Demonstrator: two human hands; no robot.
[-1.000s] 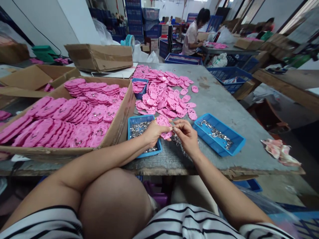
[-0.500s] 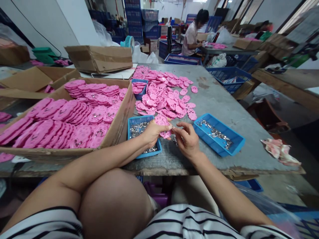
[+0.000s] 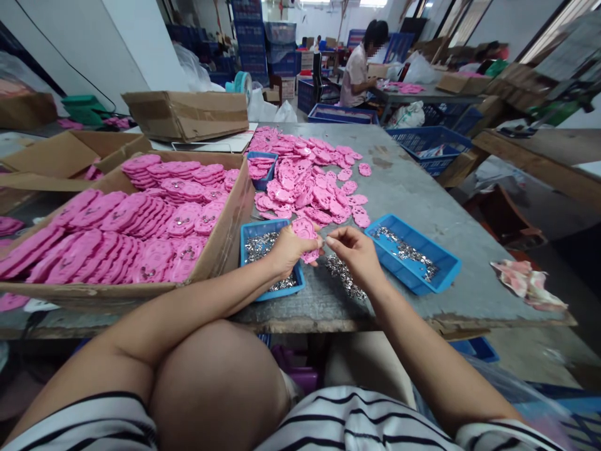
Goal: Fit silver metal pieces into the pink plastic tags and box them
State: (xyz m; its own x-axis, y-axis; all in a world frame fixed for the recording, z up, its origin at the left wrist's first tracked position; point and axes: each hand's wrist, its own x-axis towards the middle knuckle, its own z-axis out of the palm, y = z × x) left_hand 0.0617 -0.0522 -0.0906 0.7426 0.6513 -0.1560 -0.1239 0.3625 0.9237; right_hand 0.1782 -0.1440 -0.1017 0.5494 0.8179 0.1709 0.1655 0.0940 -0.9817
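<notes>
My left hand [image 3: 287,247] is closed around a pink plastic disc [image 3: 306,233], held over the near edge of a blue tray of small metal parts [image 3: 263,245]. My right hand [image 3: 357,250] is pinched at the disc's right edge, its fingertips pressed together on something too small to make out. A loose heap of small metal parts [image 3: 345,275] lies on the grey table [image 3: 422,194] under my right hand. A second blue tray of metal parts [image 3: 412,252] sits just to the right.
A cardboard box [image 3: 224,238] packed with stacked pink discs stands at the left. A loose pile of pink discs [image 3: 310,178] and a small blue tray [image 3: 263,166] lie beyond my hands. A crumpled cloth [image 3: 528,285] lies at the right edge. Another person [image 3: 359,66] works at a far table.
My right hand has shifted slightly up and to the right, its fingertips still at the disc's edge. My left hand keeps hold of the pink disc in nearly the same place.
</notes>
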